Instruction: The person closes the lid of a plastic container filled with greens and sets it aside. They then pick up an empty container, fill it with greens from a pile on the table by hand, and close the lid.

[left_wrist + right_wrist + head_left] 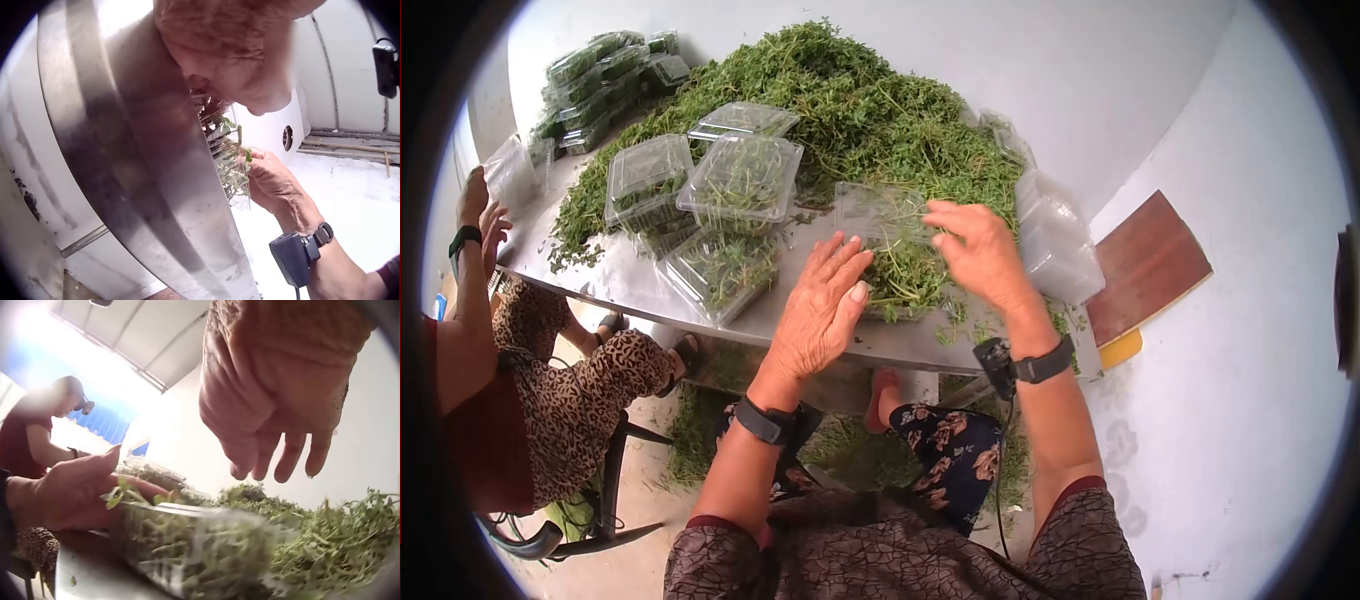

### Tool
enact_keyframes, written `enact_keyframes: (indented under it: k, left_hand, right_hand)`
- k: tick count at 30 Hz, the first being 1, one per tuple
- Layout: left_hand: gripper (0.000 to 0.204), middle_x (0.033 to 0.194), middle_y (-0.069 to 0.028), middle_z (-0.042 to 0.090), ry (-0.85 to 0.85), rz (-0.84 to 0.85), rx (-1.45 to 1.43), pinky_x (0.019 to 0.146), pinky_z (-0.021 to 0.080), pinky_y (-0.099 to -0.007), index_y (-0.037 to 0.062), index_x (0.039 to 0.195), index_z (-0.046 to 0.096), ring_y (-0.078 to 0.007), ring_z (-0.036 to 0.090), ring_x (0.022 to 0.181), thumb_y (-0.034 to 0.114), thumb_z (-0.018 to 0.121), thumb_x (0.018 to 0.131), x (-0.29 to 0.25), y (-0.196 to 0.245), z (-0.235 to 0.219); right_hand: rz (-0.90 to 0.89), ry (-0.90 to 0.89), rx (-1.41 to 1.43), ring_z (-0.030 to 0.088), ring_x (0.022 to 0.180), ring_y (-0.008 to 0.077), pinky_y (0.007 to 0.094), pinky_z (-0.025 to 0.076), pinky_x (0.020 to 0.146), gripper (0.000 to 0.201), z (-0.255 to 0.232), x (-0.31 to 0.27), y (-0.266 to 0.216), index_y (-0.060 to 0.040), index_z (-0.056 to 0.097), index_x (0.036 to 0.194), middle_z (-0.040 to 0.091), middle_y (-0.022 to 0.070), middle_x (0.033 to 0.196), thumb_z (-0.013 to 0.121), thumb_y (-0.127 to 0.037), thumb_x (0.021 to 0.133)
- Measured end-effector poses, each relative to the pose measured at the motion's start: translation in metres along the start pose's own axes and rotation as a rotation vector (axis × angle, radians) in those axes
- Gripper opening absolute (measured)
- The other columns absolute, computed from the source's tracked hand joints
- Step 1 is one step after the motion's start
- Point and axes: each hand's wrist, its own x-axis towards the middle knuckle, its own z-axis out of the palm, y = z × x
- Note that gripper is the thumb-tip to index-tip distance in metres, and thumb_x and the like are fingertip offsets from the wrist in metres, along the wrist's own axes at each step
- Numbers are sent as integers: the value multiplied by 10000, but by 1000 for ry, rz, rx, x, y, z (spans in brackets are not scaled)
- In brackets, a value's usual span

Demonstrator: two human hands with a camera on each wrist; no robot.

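I read the work as well under way but far from finished. On the worktop [615, 285], a dull steel sheet with a rounded front edge, the herb heap [850, 110] serves as my landmark: a broad mound of fine, wiry green sprigs. At its near edge stands the open box [890, 250], a clear, thin plastic clamshell, already loaded with sprigs that spill over its front; I judge it about full and not yet closed.

The left hand [820, 305] lies with straight fingers flat against the box's left side, steadying it. The right hand [975, 250] hovers over the box's right part, fingers loosely spread and pointing down; in the right wrist view its grip is wide and holds nothing.

Left of the heap's near edge sit several filled boxes [720, 200], glossy, ribbed and square, lids down over green contents. At the heap's far left corner a stack of packed boxes [595, 85] counts as output already done. Along the heap's right flank stands a nested column of empty boxes [1055, 245], milky where the walls overlap. These, and the bulk of the heap, are what I judge is left.

Beyond the worktop's left end a second person [490, 330] sits, handling another clear box.
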Motion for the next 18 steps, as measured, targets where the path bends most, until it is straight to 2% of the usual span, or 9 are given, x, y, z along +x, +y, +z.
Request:
enact_keyframes:
  k: [1,5,8,10,12,16,18]
  left_hand:
    - [454,1392,-165,478,4,-3,-5,1149,212,-452,17,1284,540,-364,334,1363,301,355,981,0,0,0]
    - [452,1401,-175,465,1,3,-7,1150,213,-448,10,1284,537,-362,326,1368,298,373,976,0,1,1]
    - [457,1399,-187,462,-6,-3,-13,1150,212,-451,-5,1279,535,-365,322,1370,297,386,971,0,2,0]
    - [459,1398,-193,460,-14,-10,-20,1150,211,-454,-13,1277,533,-367,320,1370,297,392,969,0,2,1]
    - [468,1324,-267,491,32,22,-49,1134,225,-499,-51,1218,549,-427,356,1323,314,444,944,1,1,3]
    - [480,1321,-275,489,41,14,-54,1131,227,-507,-52,1210,551,-436,352,1322,330,465,934,0,3,3]
    - [476,1373,-233,462,-25,-10,-14,1151,206,-483,-30,1252,536,-398,319,1360,321,417,953,1,5,0]
  right_hand:
    - [138,26,-52,608,1062,282,394,464,971,273,-8,0,3,-71,695,1063,621,87,1245,642,-52,795]
    - [248,33,-236,613,1067,281,394,463,965,295,-24,4,30,-60,675,1095,627,100,1228,672,-112,805]
    - [459,-78,-361,579,1123,315,411,443,974,423,-31,12,44,-80,619,1205,629,135,1206,692,-211,810]
    - [498,-120,-418,572,1138,314,411,440,979,471,-29,19,47,-87,593,1243,625,146,1209,697,-237,809]
    - [541,-161,-473,565,1152,313,411,437,984,521,-25,24,55,-94,567,1282,622,156,1211,702,-263,808]
    - [579,-247,-517,543,1193,301,408,438,986,623,-14,35,75,-106,495,1358,620,161,1216,707,-298,805]
    - [614,-275,-536,537,1203,297,406,439,986,646,-10,41,82,-105,478,1373,620,154,1219,710,-301,802]
